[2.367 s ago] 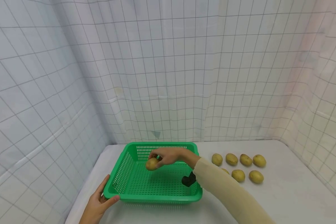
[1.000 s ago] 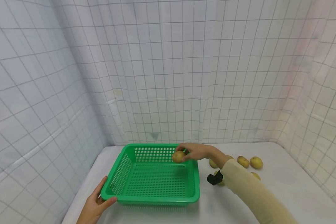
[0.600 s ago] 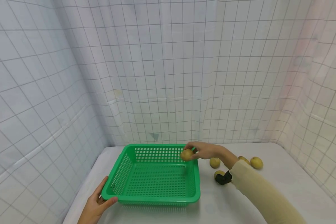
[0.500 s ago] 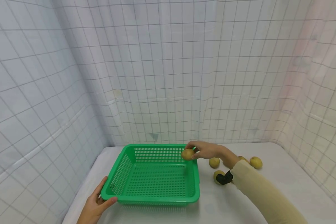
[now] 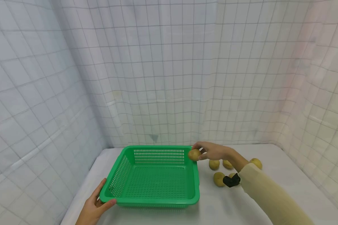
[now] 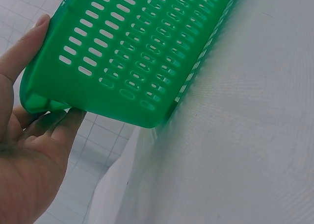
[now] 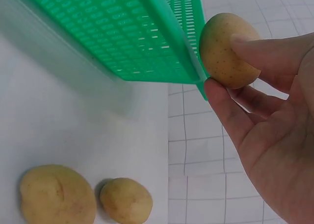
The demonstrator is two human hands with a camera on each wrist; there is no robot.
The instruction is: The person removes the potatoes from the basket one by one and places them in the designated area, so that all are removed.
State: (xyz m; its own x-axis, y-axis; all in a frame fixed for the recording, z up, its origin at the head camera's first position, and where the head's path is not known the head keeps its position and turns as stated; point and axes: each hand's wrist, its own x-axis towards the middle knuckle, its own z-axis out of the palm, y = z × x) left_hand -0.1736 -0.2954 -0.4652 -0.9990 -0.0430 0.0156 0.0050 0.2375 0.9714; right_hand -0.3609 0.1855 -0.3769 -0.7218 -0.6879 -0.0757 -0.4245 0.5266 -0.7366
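Note:
A green perforated plastic basket stands on the white table, with nothing lying in it. My left hand grips its near left corner, thumb over the rim and fingers under it, as the left wrist view also shows. My right hand holds a yellow-brown potato between thumb and fingers, at the basket's far right corner. In the right wrist view this potato is up by the basket rim. Several other potatoes lie right of the basket, among them one nearest to it; my forearm hides some.
Another potato lies farther right on the white table. A black wrist device hangs below my right sleeve. White gridded curtains close off the back and both sides.
My right hand has carried the potato rightward, from over the basket's middle to its far right corner. My left hand keeps its grip on the near left corner.

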